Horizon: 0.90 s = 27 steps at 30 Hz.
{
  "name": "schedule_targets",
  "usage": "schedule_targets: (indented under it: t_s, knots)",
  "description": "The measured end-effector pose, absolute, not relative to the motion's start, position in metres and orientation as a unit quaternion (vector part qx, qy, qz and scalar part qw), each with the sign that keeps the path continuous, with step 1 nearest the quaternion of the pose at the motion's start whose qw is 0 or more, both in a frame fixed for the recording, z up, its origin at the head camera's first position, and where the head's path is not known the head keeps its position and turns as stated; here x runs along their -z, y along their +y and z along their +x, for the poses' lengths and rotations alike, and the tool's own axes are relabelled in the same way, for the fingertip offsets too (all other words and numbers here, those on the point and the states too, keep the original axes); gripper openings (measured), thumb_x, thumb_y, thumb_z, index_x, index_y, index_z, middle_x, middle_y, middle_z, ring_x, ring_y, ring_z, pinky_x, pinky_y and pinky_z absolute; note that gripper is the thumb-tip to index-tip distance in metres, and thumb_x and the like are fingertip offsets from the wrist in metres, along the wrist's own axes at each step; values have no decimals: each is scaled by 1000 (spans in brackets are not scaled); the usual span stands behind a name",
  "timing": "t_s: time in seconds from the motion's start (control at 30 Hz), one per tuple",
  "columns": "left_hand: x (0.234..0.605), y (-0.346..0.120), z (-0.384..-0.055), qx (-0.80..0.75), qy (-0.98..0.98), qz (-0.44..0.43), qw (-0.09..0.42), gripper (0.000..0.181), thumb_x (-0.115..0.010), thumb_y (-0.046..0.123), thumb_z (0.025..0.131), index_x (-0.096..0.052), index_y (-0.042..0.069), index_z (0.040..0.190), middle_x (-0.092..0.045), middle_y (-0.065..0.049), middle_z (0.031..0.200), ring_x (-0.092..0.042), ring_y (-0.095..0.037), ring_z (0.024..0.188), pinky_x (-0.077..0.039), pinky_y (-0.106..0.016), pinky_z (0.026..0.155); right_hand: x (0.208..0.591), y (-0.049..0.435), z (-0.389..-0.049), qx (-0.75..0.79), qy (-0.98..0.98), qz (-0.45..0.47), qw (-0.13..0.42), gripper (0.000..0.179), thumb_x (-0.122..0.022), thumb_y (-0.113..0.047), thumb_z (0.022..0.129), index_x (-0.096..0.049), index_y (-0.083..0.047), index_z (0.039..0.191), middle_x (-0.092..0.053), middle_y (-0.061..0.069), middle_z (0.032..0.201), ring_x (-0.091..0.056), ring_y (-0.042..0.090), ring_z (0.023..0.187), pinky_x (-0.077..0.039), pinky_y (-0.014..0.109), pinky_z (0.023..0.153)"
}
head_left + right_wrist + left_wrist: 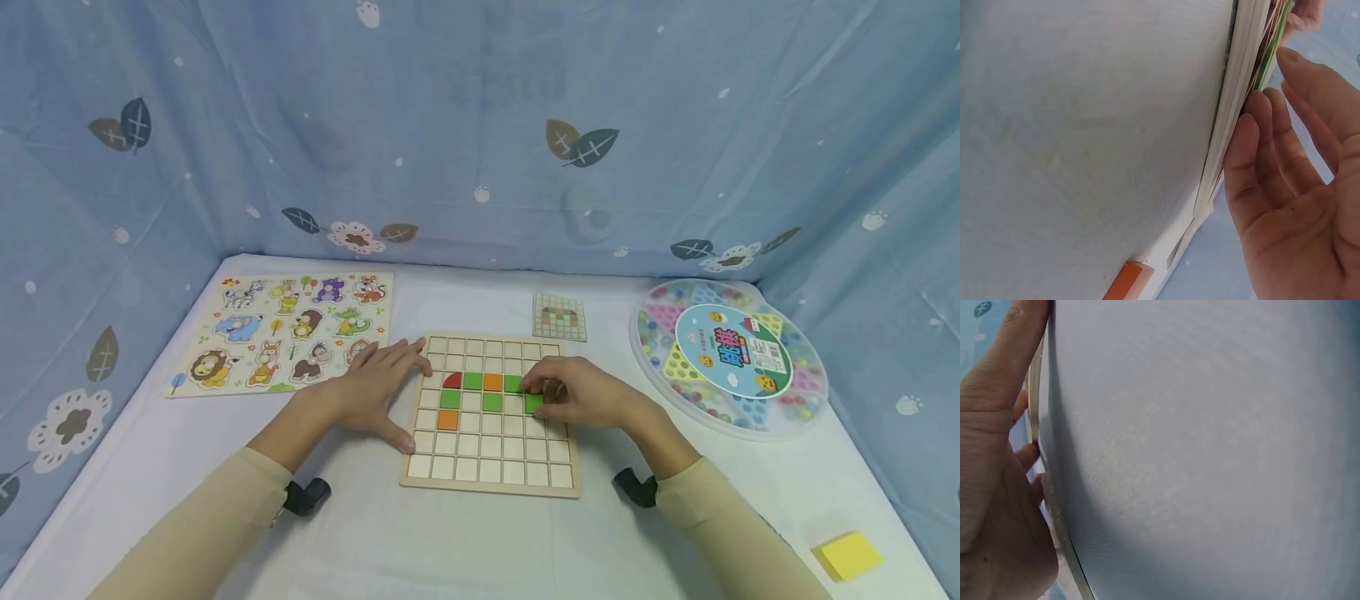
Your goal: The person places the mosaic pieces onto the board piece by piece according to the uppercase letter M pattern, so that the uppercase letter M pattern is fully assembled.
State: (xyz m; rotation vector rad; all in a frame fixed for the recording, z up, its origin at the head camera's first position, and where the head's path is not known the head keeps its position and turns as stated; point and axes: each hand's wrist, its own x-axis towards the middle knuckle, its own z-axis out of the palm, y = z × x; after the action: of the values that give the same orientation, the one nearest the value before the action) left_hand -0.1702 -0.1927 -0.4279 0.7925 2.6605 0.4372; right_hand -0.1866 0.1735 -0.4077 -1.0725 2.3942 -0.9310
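A wooden grid board (465, 471) lies on the table, with green, orange and red tiles in some of its squares. My left hand (378, 387) spreads along the board's left side, thumb at the edge and fingertips by the upper corner. The board's thin edge (1034, 394) shows beside the fingers in the left wrist view. My right hand (592, 392) reaches over the right side and pinches a green tile (533, 404) between thumb and fingers. The right wrist view shows the fingertips right at a green edge (1272, 47), above the board's side (1238, 94).
Behind the board lies a small pattern card (558, 318). An animal peg puzzle (255, 329) is at the left, and a round marble game box (806, 379) at the right. A yellow block (849, 556) sits front right; an orange block (1127, 282) shows in the right wrist view.
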Motion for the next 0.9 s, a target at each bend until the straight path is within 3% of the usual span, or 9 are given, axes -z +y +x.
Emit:
schedule_targets:
  t_s: [0.9]
  knots:
    - [423,-193,-169,-158,932,283,162,106,-82,80,57,-41,27,138,-9,-11,173,-11,-41,158,-6,-71,121,406,185,-184,387,826,-369,181,28,-74,-10,95,-69,-11,122,-72,3,113,-67,16,94,-60,31,84]
